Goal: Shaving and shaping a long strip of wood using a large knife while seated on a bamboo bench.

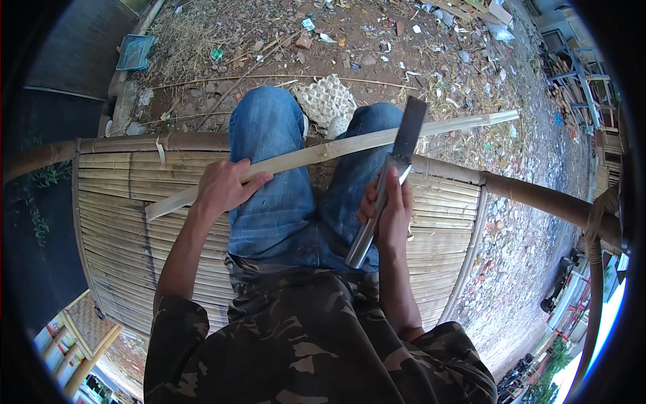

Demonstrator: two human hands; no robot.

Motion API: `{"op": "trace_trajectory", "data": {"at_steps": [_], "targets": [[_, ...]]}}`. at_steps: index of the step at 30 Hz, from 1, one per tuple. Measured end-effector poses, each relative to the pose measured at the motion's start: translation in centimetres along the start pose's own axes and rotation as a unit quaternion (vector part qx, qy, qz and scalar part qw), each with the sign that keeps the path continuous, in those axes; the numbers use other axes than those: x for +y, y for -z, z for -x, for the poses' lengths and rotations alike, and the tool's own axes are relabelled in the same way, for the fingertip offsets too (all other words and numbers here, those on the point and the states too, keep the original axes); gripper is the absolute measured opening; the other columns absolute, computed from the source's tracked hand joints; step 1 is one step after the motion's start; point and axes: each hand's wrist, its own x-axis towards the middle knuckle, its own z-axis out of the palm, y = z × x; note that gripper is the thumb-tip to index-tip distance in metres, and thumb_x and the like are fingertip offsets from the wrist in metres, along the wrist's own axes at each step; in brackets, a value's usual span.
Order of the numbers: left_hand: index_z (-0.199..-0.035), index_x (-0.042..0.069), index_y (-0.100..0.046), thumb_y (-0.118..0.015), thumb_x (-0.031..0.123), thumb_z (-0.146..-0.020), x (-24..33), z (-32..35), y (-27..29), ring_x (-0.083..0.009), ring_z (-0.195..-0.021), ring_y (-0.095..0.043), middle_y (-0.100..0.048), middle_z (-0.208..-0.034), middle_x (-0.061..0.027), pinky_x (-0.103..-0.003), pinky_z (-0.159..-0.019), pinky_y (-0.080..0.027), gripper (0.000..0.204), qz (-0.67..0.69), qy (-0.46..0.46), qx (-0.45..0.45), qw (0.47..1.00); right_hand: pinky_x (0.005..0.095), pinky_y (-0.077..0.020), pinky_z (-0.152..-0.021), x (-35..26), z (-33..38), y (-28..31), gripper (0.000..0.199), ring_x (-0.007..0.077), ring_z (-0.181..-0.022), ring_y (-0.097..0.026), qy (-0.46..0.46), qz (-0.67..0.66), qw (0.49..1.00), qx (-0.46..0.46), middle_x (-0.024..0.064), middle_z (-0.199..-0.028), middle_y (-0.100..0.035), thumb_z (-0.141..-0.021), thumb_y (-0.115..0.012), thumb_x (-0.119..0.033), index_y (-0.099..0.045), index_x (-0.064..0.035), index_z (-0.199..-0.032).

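A long pale strip of split bamboo (316, 153) lies slantwise across my thighs, its right end reaching out past my right knee. My left hand (227, 185) grips the strip near its left end, the thumb along its near side. In my right hand (389, 205) is a knife (408, 131) with a broad dark blade and a shiny metal tube-like handle. The fingers wrap round the handle, and the blade points away from me. It stands over the strip near my right knee; whether the two touch I cannot tell.
I sit on a bamboo slat bench (161, 222) with a round bamboo rail (531, 195) along its far edge. Beyond my knees lie a pale egg tray (328, 97) and scattered litter on the dirt. A blue-green crate (136, 52) stands at the far left.
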Motion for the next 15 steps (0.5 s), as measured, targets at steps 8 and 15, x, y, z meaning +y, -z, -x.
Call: {"op": "trace_trajectory", "data": {"at_steps": [8,15], "targets": [[-0.066,0.004,-0.062,-0.061,0.062,-0.085,-0.3,-0.1,-0.5,-0.0358,-0.053,-0.063,-0.059,-0.053,-0.0172,-0.043,-0.050,-0.049,0.062,0.013,-0.017,0.015,1.000,0.0268,-0.0411,-0.043,-0.1,-1.2,0.3,0.031,0.0108,-0.049,-0.047,0.035,-0.070,0.997,-0.016,0.0029,-0.069,-0.048,-0.101,-0.052,-0.036,-0.045,-0.0066,-0.095],[-0.070,0.002,-0.064,-0.060,0.062,-0.086,-0.2,0.4,-0.5,-0.0376,-0.054,-0.063,-0.060,-0.055,-0.0190,-0.045,-0.052,-0.050,0.062,0.026,-0.007,-0.003,1.000,0.0269,-0.0411,-0.038,0.2,-0.5,0.3,0.031,0.0108,-0.044,-0.049,-0.033,0.050,0.998,-0.028,0.0044,-0.067,-0.051,-0.102,-0.050,-0.037,-0.046,-0.0056,-0.100]]}}
